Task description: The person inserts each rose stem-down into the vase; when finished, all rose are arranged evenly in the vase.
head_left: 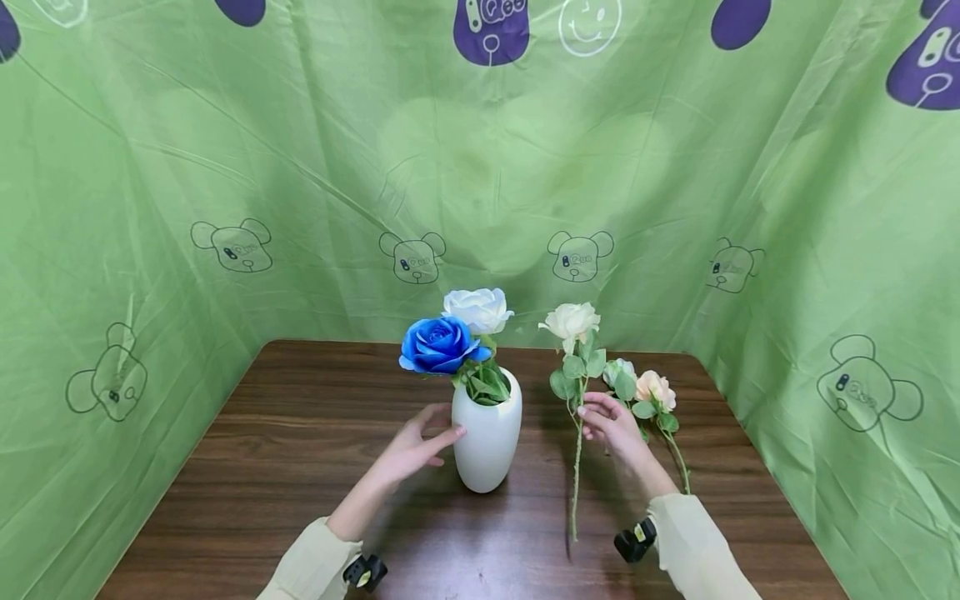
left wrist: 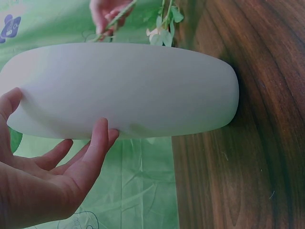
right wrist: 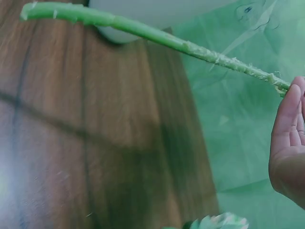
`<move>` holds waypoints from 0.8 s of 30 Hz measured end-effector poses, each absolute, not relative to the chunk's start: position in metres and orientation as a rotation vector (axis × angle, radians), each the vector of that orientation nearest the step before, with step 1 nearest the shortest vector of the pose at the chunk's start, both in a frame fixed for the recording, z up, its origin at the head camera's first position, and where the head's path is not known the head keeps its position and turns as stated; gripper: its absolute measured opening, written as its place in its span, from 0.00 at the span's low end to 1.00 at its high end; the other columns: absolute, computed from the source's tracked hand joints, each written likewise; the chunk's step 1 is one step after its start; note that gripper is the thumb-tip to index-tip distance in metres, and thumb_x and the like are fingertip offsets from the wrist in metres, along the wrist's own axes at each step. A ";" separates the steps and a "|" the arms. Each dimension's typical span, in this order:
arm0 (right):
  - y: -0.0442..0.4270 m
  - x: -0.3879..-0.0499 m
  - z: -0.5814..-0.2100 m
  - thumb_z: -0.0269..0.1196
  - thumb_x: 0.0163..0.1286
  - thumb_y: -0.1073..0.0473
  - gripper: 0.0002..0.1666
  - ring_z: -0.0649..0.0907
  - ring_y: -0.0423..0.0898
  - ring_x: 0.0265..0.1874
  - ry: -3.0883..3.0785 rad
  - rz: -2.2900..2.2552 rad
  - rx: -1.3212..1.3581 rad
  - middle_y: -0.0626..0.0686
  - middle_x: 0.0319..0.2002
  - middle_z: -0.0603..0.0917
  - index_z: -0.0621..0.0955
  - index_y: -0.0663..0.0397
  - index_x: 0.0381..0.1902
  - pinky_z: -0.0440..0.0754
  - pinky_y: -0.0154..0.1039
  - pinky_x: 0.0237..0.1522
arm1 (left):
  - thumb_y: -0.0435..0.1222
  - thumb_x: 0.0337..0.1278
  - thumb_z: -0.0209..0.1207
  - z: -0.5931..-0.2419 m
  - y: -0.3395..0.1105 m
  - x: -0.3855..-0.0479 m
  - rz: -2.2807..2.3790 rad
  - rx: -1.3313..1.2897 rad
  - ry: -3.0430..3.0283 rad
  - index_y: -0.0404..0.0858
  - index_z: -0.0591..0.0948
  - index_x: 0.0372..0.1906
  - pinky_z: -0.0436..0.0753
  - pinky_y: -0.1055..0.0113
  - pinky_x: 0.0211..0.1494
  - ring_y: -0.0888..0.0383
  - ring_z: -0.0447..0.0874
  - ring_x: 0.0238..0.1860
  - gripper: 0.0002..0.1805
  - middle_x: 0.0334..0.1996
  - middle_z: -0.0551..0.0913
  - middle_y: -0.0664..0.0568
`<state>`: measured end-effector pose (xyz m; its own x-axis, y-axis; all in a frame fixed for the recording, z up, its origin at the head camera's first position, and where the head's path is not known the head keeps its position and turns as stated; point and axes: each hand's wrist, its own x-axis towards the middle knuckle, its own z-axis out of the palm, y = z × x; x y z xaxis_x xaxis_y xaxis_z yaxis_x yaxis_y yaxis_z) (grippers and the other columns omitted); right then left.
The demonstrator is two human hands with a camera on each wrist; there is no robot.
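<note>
head view, nearest first: two pale sleeves (head_left: 311,562) reach in over the counter (head_left: 262,467), each wrist wearing a small black device (head_left: 635,540). the right hand (head_left: 618,429) has its grip clamped on the stem of a cream rose (head_left: 570,323), thumb and fingertips together in a pinch. the grip sits partway along, just below the leaves: the bloom stands beyond the fingers, while the bare stem runs back toward the near side. in the right wrist view that stem (right wrist: 171,43) hangs above the wood, its shadow apart from it.

the left hand (head_left: 412,446) has its grip apart, fingers spread and tips touching the left side of a white vase (head_left: 486,450), which stands upright, well apart from the held stem. a blue rose (head_left: 438,346) leans left out of its mouth, a white rose (head_left: 480,310) behind it. right of the right hand lie a peach rose (head_left: 656,389) and a paler bloom (head_left: 618,372), partly hidden by leaves. farthest back hangs a green cloth (head_left: 487,167) with printed bear heads.
</note>
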<state>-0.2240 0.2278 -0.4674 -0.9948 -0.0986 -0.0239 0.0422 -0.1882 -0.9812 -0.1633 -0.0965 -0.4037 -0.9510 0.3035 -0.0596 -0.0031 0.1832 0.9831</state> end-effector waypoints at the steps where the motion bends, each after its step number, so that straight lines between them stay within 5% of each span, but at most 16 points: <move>1: 0.227 -0.223 -0.464 0.55 0.60 0.72 0.13 0.75 0.40 0.18 1.927 -2.372 -0.088 0.50 0.30 0.77 0.70 0.63 0.43 0.76 0.30 0.23 | 0.42 0.55 0.57 -0.404 -0.096 -0.163 1.843 0.287 2.218 0.32 0.63 0.59 0.79 0.55 0.36 0.43 0.72 0.47 0.30 0.50 0.70 0.35; 16: 0.214 -0.217 -0.404 0.52 0.62 0.74 0.11 0.75 0.41 0.17 1.562 -2.790 -0.364 0.51 0.27 0.77 0.75 0.55 0.36 0.74 0.28 0.20 | 0.42 0.55 0.57 -0.403 -0.097 -0.163 1.840 0.285 2.214 0.33 0.64 0.59 0.79 0.53 0.37 0.44 0.72 0.47 0.29 0.50 0.70 0.36; 24: 0.206 -0.219 -0.369 0.53 0.63 0.72 0.07 0.77 0.41 0.17 1.173 -3.007 -0.281 0.52 0.27 0.79 0.74 0.56 0.34 0.76 0.27 0.21 | 0.42 0.55 0.57 -0.403 -0.097 -0.163 1.843 0.282 2.213 0.32 0.64 0.59 0.79 0.56 0.36 0.43 0.72 0.47 0.30 0.50 0.70 0.35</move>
